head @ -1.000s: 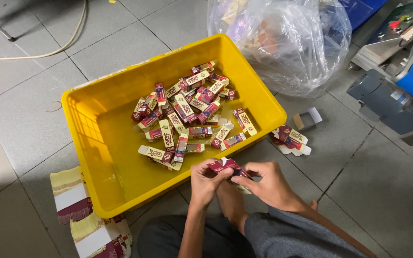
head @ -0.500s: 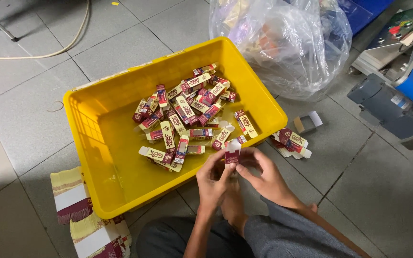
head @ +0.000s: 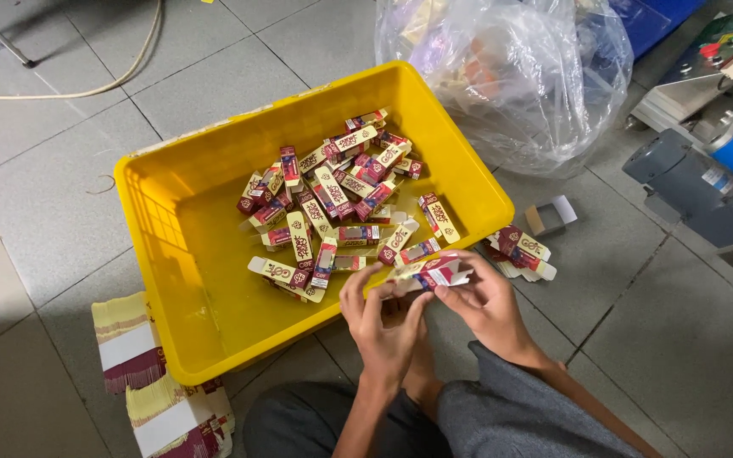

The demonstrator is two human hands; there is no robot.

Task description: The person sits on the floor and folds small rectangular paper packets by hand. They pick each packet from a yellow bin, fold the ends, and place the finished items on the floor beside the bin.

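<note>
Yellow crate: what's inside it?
Inside the yellow crate: a loose pile of small red-and-cream cartons, mostly toward its far right. Anything beneath the pile is hidden.

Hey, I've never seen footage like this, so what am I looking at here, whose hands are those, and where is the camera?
There is no machine here. The picture comes from a camera worn on a person's head, looking down at their own two bare hands as they sit on a tiled floor. The left hand and right hand together hold one small red and cream carton over the near edge of a yellow plastic crate. A pile of similar cartons lies inside the crate. A few more cartons lie on the floor to the right, stacks of flat unfolded cartons sit lower left, and a clear plastic bag stands behind.
</note>
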